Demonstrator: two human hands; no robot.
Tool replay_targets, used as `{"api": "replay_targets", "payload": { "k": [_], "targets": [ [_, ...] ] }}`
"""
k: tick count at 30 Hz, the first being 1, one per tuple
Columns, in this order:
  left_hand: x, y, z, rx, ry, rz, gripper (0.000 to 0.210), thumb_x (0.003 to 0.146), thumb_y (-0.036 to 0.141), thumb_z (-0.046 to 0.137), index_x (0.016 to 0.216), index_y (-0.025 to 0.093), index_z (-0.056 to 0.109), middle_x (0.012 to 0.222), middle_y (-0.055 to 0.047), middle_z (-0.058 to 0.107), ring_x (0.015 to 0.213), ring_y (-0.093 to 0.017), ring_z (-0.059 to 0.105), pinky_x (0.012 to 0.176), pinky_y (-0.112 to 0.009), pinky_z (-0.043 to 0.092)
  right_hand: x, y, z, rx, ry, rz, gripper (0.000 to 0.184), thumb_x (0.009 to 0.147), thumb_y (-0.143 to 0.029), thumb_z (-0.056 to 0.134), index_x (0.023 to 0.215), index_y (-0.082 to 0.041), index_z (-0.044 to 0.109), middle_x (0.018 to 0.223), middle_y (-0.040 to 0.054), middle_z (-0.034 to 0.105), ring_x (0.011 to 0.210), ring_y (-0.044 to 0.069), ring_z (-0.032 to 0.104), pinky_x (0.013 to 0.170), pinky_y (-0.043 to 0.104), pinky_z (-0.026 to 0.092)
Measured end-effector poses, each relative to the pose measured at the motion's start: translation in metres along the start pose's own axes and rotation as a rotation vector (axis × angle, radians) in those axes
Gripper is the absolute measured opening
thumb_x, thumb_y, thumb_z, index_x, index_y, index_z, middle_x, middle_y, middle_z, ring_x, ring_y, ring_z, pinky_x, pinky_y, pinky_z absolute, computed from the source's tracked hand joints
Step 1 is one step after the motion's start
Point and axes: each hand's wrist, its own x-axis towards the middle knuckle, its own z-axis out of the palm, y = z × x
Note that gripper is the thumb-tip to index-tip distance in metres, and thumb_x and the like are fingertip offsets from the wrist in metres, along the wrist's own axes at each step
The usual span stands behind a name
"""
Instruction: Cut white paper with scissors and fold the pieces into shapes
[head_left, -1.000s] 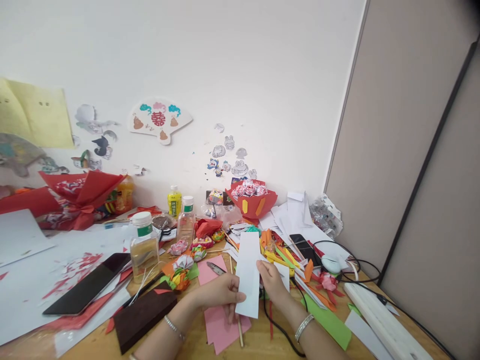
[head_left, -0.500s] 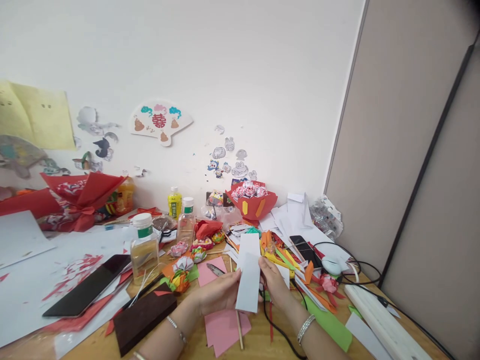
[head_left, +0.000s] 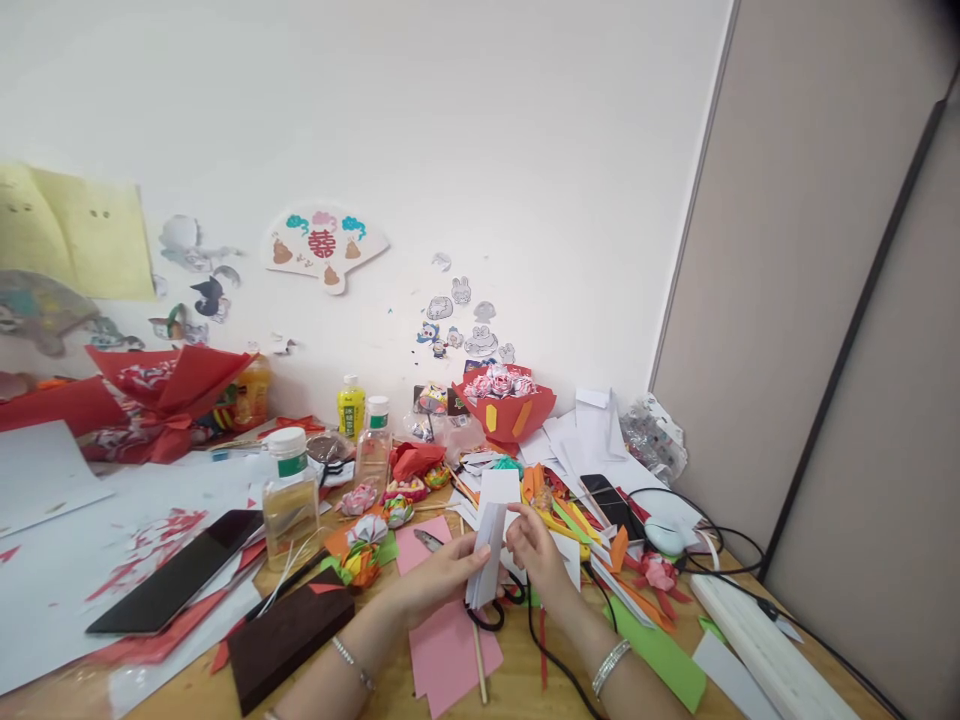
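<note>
My left hand [head_left: 450, 568] grips a strip of folded white paper [head_left: 489, 555], thumb on its near face. The strip's layers stand slightly apart and a flat white piece shows behind its top. Beside the strip's right edge is my right hand [head_left: 536, 550], fingers bent and apart, index fingertip near or touching the paper's upper edge; exact contact is hard to make out. Beneath the paper show the black handles of scissors [head_left: 487, 618]. Pink paper [head_left: 454, 660] and a thin wooden stick [head_left: 479, 665] lie under my hands.
Paper flowers [head_left: 364, 560], a dark brown block [head_left: 289, 635] and a black tablet [head_left: 180, 570] lie to the left, with a clear bottle [head_left: 291, 500] behind. Coloured paper scraps, a phone [head_left: 611, 505], cables and a white power strip [head_left: 765, 640] crowd the right. A red bouquet [head_left: 506, 400] stands against the wall.
The white strip has turned from flat-on to edge-on, showing its folded layers. My right hand has let go of its edge and shifted slightly up. Scissors handles now show below.
</note>
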Motion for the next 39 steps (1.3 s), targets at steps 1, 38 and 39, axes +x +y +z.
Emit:
{"api": "replay_targets", "payload": {
  "k": [1, 38, 39],
  "targets": [
    [0.001, 0.0, -0.001, 0.025, 0.024, 0.013, 0.047, 0.076, 0.048, 0.058, 0.11, 0.016, 0.052, 0.09, -0.007, 0.064, 0.082, -0.019, 0.059, 0.071, -0.03, 0.044, 0.0, 0.002, 0.0, -0.029, 0.0, -0.031, 0.047, 0.075, -0.053, 0.054, 0.107, -0.02, 0.047, 0.07, -0.0025, 0.046, 0.06, 0.014, 0.047, 0.054, 0.025, 0.038],
    [0.009, -0.004, -0.009, 0.161, 0.2, 0.182, 0.047, 0.067, 0.045, 0.067, 0.101, 0.016, 0.053, 0.105, -0.007, 0.059, 0.1, -0.023, 0.052, 0.087, -0.034, 0.04, -0.011, -0.006, 0.007, -0.401, -0.158, -0.06, 0.041, 0.073, -0.027, 0.059, 0.112, -0.021, 0.046, 0.08, -0.0006, 0.056, 0.065, 0.015, 0.052, 0.059, 0.026, 0.04],
    [0.009, -0.003, -0.008, 0.161, 0.198, 0.179, 0.046, 0.067, 0.045, 0.067, 0.1, 0.017, 0.053, 0.104, -0.007, 0.059, 0.1, -0.023, 0.052, 0.088, -0.034, 0.04, -0.01, -0.005, 0.007, -0.392, -0.159, -0.059, 0.04, 0.074, -0.027, 0.059, 0.112, -0.021, 0.046, 0.079, -0.0008, 0.056, 0.064, 0.014, 0.052, 0.059, 0.026, 0.04]
  ]
}}
